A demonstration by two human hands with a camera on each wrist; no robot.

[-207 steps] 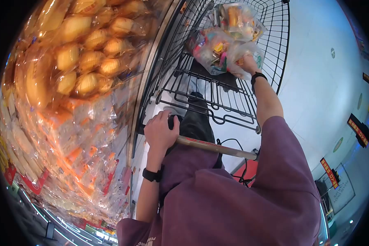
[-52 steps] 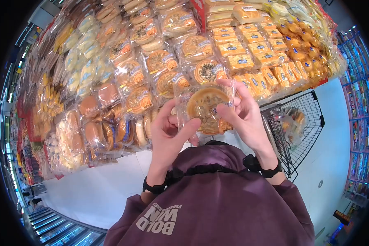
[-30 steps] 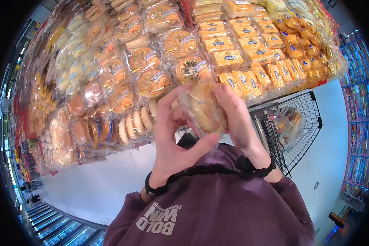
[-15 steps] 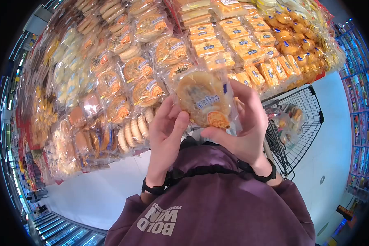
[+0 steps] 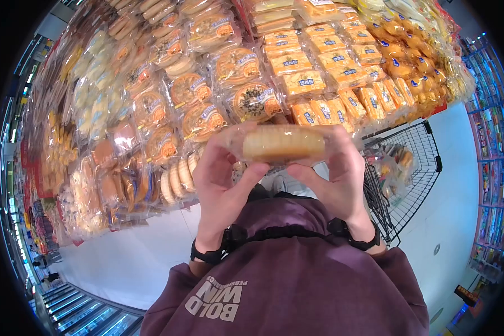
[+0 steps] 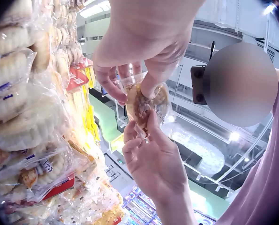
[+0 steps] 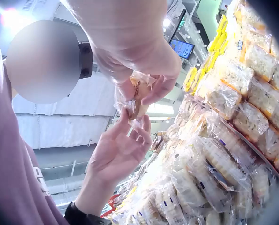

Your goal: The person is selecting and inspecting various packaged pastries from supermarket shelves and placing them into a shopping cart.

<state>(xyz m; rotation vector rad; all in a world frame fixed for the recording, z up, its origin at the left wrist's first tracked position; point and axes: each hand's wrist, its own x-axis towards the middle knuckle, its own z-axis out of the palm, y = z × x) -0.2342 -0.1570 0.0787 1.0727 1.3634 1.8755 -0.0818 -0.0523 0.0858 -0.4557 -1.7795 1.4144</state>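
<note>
In the head view a round, plastic-wrapped pastry (image 5: 284,143) is held edge-on in front of the chest. The left hand (image 5: 223,173) pinches its left end, and the right hand (image 5: 340,173) pinches its right end, with both thumbs on the near side. The left wrist view shows the pastry (image 6: 148,104) from below, between the left hand (image 6: 141,47) above and the right hand (image 6: 158,164). In the right wrist view its wrapper crinkles between the right hand (image 7: 134,51) and the left hand (image 7: 118,154).
A display of wrapped pastries (image 5: 199,89) spreads beyond the hands, with yellow-packed cakes (image 5: 305,83) to the right. A wire shopping cart (image 5: 414,185) holding bagged goods (image 5: 395,168) stands at the right. Pale floor (image 5: 134,257) shows at the lower left.
The pastry has been turned from its flat, labelled face to its edge, after earlier tilting. Both hands moved from the cart to the pastry, and the right hand has shifted its grip.
</note>
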